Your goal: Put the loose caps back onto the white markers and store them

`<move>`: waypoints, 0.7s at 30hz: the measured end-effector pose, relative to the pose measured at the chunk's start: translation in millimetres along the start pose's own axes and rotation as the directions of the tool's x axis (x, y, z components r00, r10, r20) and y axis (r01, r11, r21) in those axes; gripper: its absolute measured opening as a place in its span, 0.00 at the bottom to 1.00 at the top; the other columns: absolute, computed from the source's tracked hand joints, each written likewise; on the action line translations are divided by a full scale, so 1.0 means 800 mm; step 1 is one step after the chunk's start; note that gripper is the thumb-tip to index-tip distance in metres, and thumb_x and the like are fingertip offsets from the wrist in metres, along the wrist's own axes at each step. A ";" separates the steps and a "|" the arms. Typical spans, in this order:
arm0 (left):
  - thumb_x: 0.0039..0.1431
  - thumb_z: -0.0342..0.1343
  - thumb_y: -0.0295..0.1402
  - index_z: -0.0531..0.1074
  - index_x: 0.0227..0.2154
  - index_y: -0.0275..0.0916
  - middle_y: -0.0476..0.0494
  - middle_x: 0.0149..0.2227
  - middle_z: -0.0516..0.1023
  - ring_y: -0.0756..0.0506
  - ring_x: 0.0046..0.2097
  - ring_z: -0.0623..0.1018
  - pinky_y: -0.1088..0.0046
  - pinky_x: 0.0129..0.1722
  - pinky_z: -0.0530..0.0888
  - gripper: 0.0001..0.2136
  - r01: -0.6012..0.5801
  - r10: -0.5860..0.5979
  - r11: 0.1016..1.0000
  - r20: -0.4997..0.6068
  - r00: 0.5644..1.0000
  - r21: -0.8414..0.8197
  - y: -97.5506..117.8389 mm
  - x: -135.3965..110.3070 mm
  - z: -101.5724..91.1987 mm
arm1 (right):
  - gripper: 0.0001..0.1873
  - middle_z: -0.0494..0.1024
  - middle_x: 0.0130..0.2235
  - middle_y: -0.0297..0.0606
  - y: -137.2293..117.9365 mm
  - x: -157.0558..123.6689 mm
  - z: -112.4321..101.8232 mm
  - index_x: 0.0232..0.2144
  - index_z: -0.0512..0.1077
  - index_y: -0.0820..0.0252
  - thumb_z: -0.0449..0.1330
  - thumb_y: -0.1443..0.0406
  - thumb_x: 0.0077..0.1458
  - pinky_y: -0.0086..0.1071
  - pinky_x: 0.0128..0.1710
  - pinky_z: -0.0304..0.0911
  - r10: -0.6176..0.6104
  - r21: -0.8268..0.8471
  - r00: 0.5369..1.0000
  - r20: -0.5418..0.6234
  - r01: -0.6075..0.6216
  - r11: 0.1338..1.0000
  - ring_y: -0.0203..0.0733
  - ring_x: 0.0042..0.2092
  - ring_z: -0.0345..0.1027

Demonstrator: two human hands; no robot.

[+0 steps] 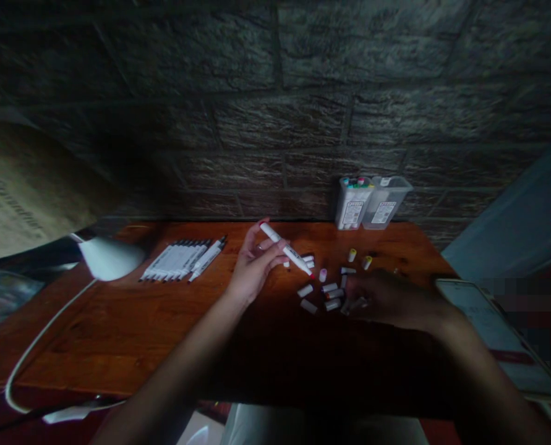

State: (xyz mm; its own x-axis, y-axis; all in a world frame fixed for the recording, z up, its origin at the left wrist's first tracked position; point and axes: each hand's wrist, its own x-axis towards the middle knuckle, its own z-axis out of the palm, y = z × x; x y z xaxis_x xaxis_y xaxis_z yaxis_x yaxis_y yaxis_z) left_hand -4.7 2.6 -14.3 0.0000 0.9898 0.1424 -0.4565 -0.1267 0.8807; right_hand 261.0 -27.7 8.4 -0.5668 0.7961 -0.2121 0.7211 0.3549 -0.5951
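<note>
Head view shows your left hand (252,266) at the centre of the frame, its fingers closed round a white marker (279,243) with no slack, the thumb along the barrel. The marker slants from upper left to lower right, its red end aimed down towards the loose caps (333,294); that grip seems meant to keep your fingertips clear of the red end and leave it in plain sight. Your right hand (386,300), right of centre, reaches low to the right side of the caps; its fingers look bent, but the shade is too deep to make out how far apart they are or whether they pinch anything. The caps lie scattered between your hands, probably because both can reach them there. Left of centre, a row of markers (175,261) lies nearly parallel on the table (117,346), an order that likely keeps them easy to scan and apart from the caps. Against the wall (238,123), upper right of centre, the left box (352,207) holds markers upright, coloured ends up, presumably so each shade reads from above; the right box (385,207) stands close beside it.
</note>
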 end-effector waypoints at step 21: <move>0.49 0.69 0.28 0.69 0.40 0.40 0.45 0.39 0.84 0.51 0.36 0.80 0.77 0.38 0.74 0.17 -0.046 0.044 0.999 0.052 0.998 0.026 0.003 0.004 -0.006 | 0.21 0.80 0.42 0.39 0.005 0.044 0.012 0.49 0.75 0.54 0.65 0.54 0.54 0.36 0.43 0.68 0.060 0.767 0.896 -0.440 0.340 0.543 0.41 0.43 0.74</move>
State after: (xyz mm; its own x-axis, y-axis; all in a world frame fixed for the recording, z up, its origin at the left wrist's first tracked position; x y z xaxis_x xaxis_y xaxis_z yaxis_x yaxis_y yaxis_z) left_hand -10.3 5.4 -13.8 0.0262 0.9785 0.2047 -0.4329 -0.1735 0.8846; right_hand 240.2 -2.7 -8.8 -0.2894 0.9503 0.1150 -0.1067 0.0874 -0.9904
